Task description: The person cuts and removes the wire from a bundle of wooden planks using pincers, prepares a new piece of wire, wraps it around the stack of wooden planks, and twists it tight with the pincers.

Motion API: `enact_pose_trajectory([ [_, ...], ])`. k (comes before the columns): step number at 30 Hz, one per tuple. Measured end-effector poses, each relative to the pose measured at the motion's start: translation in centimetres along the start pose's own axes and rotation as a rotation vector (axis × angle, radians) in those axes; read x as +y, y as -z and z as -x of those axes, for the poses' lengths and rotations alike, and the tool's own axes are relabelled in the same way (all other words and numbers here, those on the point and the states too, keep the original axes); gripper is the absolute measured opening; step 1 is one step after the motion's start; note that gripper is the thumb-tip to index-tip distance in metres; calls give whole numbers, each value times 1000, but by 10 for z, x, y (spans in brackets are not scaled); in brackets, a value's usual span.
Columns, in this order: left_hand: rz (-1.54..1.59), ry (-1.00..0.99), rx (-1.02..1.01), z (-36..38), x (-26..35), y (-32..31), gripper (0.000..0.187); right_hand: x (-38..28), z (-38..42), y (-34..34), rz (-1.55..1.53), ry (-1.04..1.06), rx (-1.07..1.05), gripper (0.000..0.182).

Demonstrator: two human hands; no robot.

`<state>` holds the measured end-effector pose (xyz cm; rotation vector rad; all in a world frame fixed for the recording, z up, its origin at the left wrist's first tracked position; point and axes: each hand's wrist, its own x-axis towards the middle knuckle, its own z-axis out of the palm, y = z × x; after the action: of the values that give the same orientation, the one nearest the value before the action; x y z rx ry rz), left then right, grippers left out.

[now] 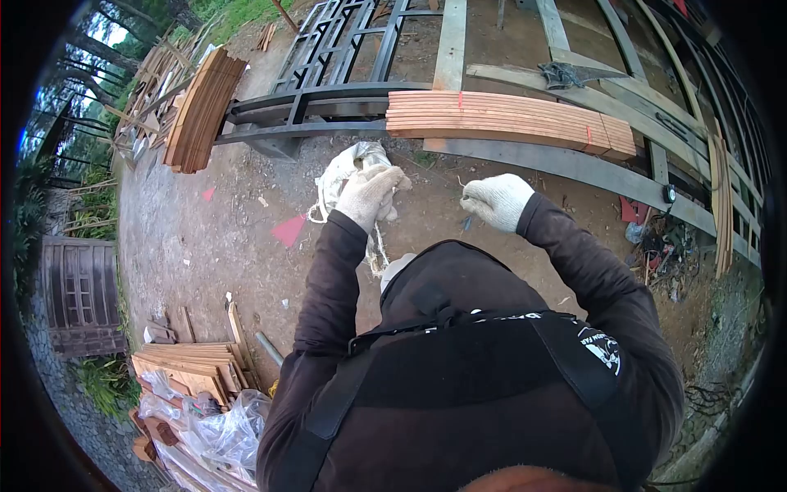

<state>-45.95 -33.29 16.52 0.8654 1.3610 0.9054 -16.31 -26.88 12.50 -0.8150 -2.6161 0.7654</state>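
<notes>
White sack (332, 180), one: judged light, soft and limp, not fragile, little prone to slip against knit gloves; best taken by the gathered upper edge, clear of loose cords. Off-white, creased, dark at the mouth, pale cords trailing. Location: at the left hand (366, 195), above bare ground (246, 205), near the timber stack (500, 117). Left grip: closed on the sack. Right hand (500, 201): gloved, fingers curled, thin strand at the tips; whether gripped, cannot tell.
</notes>
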Motion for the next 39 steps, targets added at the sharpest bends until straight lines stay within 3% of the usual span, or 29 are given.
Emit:
enact_pose_trajectory([
  [5, 5, -238, 47, -19, 13, 14, 30, -23, -41, 8, 155, -176, 200, 26],
  [7, 71, -261, 15, -18, 7, 13, 30, -41, -51, -1, 109, -200, 429, 25],
  [9, 339, -329, 179, -21, 4, 10, 29, -58, -65, -12, -51, -182, 486, 19],
  [13, 385, -426, 261, -39, 16, 39, 26, -74, -81, -22, -601, -364, 516, 17],
  [14, 122, -460, 319, -40, 23, 52, 24, -74, -83, -26, -820, -452, 514, 21],
  [15, -388, -885, 545, -42, 27, 61, 27, -80, -86, -28, -816, -468, 532, 21],
  [16, -556, -1131, 674, -33, 46, 63, 31, -87, -89, -29, -569, -414, 599, 21],
  [17, -681, -1277, 607, -22, 67, 65, 35, -95, -92, -28, -318, -362, 654, 22],
  [18, -797, -1427, 533, -11, 89, 68, 38, -104, -95, -26, -310, -381, 668, 22],
  [19, -870, -1456, 260, -5, 102, 72, 41, -114, -97, -24, -215, -340, 704, 23],
  [20, -955, -1311, 101, -1, 103, 65, 37, -122, -99, -26, -123, -297, 732, 25],
  [21, -1087, -1211, 81, -9, 90, 62, 33, -127, -101, -29, -123, -309, 733, 25],
  [23, -980, -771, -121, -18, 72, 63, 29, -132, -106, -31, 25, -303, 777, 21],
  [25, -794, -772, -178, -20, 68, 57, 24, -132, -105, -32, 118, -319, 779, 24],
  [27, -862, -646, -235, -18, 62, 56, 21, -136, -99, -40, 189, -362, 755, 27],
  [29, -873, -802, -221, -28, 55, 61, 20, -136, -97, -44, 261, -442, 688, 23],
  [30, -763, -735, -212, -27, 68, 66, 23, -131, -96, -50, 264, -447, 697, 23],
  [31, -479, -740, -161, -41, 71, 70, 22, -121, -90, -59, 228, -477, 714, 22],
  [33, 135, -360, 46, -49, 105, 85, 13, -106, -75, -71, 190, -506, 727, 21],
  [36, 1008, -248, -161, -104, 109, 158, 17, -87, -52, -80, -37, -649, 706, 22],
  [37, 1191, -139, -92, -107, 115, 163, 21, -87, -50, -79, -35, -648, 705, 22],
  [39, 1335, -148, -486, -128, 86, 195, 20, -86, -49, -75, 98, -564, 679, 22],
])
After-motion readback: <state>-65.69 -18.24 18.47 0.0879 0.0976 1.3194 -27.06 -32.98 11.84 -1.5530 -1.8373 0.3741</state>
